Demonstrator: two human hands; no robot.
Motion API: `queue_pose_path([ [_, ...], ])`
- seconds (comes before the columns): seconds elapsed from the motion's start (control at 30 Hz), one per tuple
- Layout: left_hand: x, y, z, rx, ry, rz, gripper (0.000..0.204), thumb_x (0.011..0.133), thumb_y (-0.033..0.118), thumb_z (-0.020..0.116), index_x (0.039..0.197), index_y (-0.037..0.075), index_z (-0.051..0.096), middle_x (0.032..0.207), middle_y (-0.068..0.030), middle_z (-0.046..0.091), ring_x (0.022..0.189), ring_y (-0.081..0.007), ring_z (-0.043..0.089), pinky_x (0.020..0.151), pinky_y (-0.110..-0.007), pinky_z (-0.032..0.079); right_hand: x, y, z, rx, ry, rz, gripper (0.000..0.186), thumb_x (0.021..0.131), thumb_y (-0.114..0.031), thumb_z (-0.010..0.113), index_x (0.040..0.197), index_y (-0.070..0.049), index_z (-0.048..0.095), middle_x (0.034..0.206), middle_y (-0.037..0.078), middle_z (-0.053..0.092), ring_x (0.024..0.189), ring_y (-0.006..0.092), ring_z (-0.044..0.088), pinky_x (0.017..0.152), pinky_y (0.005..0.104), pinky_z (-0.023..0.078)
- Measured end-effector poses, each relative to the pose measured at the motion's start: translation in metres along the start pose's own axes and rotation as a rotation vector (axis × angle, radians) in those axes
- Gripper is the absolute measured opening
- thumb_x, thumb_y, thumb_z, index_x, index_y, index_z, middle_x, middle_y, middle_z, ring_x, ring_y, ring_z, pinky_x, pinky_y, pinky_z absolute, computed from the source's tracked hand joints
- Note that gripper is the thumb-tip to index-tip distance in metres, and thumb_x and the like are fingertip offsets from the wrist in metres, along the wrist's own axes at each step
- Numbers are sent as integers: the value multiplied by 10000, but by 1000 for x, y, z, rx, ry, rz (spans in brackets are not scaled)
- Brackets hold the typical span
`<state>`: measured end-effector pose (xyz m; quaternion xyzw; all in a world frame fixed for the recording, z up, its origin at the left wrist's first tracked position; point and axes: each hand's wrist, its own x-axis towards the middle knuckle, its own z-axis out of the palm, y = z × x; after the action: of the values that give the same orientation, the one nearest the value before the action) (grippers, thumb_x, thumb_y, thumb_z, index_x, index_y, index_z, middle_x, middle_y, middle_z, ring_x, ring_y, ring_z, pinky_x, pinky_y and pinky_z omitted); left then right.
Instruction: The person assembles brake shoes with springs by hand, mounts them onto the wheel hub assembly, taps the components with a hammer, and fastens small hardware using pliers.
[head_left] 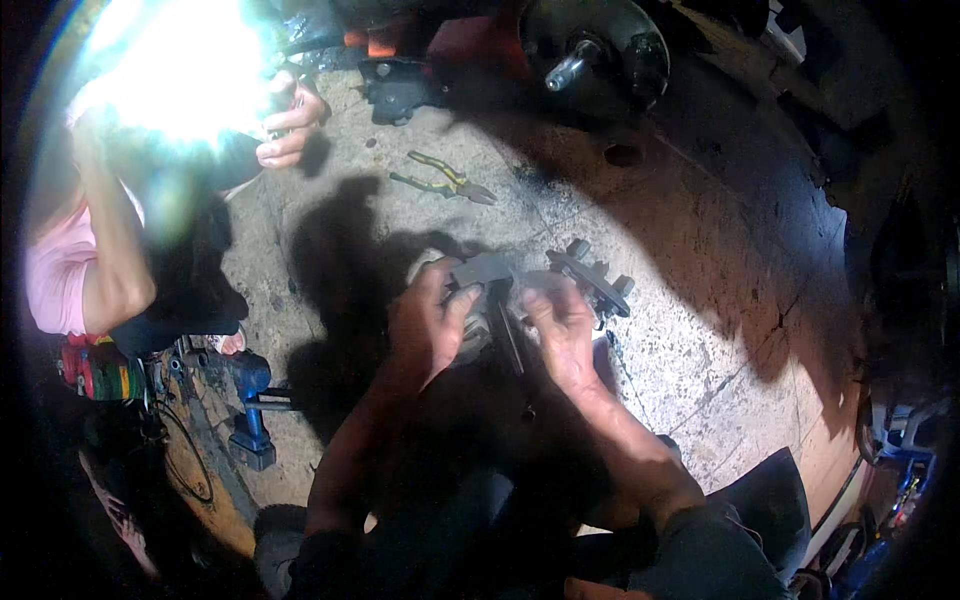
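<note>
Grey metal piece (482, 269) sits mid-view above the speckled floor (690, 410), with the left hand (425, 318) closed on it at one side. Fingers bent, the right hand (562, 325) is at its other side; blur hides whether it grips anything. Beyond lie yellow-and-black pliers (447, 180); at left is a blue power tool (252, 400). Any lettering on either tool is too small to read.
</note>
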<state>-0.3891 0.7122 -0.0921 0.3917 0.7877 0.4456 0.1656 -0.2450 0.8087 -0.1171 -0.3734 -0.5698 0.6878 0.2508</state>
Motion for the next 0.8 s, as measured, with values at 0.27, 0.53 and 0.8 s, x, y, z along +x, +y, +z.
queue_pose_path([
  [0.27,21,14,-34,-836,18,-221,287,821,128,597,1071,-12,590,919,-80,614,817,-141,579,726,-283,478,9,-24,-26,76,-104,104,744,851,-470,615,1339,36,375,1281,219,485,1195,307,467,1001,392,392],
  [0.53,78,15,0,-1086,-85,-257,328,886,157,594,1175,5,558,889,-36,592,725,-99,539,653,-251,462,15,-106,-33,-317,15,-135,633,857,-284,643,1372,-27,380,1315,245,465,1268,323,407,1007,427,400],
  [0.8,125,19,44,-1328,-6,-252,205,843,133,641,1008,32,573,879,-58,605,783,-135,563,681,-279,474,51,-161,-29,-711,-32,-558,534,811,-192,697,1261,18,498,1182,146,561,1097,239,540,957,355,440],
])
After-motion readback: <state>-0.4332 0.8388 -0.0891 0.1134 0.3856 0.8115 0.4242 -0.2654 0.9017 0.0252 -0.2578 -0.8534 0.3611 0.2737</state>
